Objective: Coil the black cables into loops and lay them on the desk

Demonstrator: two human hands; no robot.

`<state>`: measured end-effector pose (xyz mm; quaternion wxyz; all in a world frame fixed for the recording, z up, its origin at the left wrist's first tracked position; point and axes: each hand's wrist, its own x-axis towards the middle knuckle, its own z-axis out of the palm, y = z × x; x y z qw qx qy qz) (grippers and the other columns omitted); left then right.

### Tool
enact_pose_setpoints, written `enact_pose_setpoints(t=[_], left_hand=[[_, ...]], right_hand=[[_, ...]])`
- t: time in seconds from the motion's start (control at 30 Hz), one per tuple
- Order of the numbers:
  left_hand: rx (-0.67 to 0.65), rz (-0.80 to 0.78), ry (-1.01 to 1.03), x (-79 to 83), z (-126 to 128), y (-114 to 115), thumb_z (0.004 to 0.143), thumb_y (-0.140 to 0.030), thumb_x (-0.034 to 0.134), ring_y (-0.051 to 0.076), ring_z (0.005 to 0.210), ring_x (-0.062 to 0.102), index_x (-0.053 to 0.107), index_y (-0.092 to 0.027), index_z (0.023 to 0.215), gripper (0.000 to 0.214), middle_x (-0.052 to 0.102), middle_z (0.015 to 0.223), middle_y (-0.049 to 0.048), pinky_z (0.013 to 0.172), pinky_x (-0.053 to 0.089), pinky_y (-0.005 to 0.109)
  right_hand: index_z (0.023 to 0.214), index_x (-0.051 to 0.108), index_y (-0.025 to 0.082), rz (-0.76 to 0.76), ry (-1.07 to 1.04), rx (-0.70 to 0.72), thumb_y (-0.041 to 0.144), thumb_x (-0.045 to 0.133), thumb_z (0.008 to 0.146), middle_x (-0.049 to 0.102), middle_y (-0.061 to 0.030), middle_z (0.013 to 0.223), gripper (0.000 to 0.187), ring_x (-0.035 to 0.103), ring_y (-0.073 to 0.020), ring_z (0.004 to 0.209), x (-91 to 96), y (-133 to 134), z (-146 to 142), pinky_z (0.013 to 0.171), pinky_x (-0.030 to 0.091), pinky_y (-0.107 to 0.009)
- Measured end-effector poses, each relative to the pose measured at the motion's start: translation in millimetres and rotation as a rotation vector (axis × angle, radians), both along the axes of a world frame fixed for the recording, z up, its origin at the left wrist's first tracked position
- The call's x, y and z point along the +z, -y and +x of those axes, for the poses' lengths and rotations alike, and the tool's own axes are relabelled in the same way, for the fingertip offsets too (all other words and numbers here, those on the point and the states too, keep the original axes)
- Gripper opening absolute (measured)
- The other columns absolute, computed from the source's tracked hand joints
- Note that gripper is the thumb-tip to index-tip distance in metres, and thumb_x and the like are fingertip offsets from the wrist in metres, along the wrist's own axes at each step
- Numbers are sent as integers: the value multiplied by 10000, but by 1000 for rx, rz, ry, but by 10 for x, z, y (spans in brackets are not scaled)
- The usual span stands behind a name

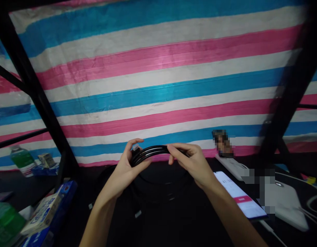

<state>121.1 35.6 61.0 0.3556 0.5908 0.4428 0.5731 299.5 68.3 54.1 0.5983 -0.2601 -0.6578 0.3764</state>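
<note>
A coiled black cable point(154, 150) is held up in front of me, its loops hanging down against the dark tabletop. My left hand point(130, 163) is closed round the left side of the coil, thumb in front. Beside the left fingers a connector with a pale tip point(135, 148) sticks out. On the right, my right hand point(188, 157) pinches the top of the loops between thumb and fingers. Another pale-tipped cable end point(138, 214) shows below the coil. The lower loops are hard to make out against the black surface.
To the right lie a lit phone point(241, 197), a white power bank point(285, 204) and white cables. Blue-and-white packaging point(49, 216) and green bottles point(6, 221) stand at left. Black frame posts point(37, 92) flank a striped sheet point(158, 92) behind.
</note>
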Motion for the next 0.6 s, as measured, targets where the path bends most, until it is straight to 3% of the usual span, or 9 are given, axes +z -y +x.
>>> enact_pose_setpoints(t=[0.1,0.2,0.33,0.47,0.6], left_hand=[[-5,10,13,-12,11,-19,649,-272,737,132,815,554,540,-279,1088,481,602,909,18,719,404,186],[-13,8,34,-73,48,-104,681,-262,703,94,664,515,563,-246,1003,352,563,722,-13,628,385,170],[-144,-101,43,-149,64,-192,725,-350,646,43,385,241,558,-181,805,207,303,448,-83,396,186,180],[-64,-88,186,-142,20,-232,640,-345,711,13,343,158,515,-176,708,267,247,413,-106,368,84,170],[30,-10,477,-103,-12,-300,624,-268,719,11,344,152,409,-184,603,322,214,436,-111,345,96,178]], right_hand=[[863,738,233,-11,-26,34,311,640,796,638,32,514,143,542,-89,463,2,-23,42,553,473,-245],[872,742,237,65,-13,7,281,645,790,656,25,529,136,596,-113,517,1,-17,55,622,504,-278],[847,741,213,139,18,-57,240,656,769,660,20,549,119,618,-125,542,11,16,15,606,512,-271],[866,704,185,51,16,-53,266,677,741,627,26,556,151,581,-108,494,-24,-15,-64,501,473,-231],[850,631,168,-111,49,25,284,625,781,598,26,563,136,569,-95,474,-141,-170,-89,489,472,-215]])
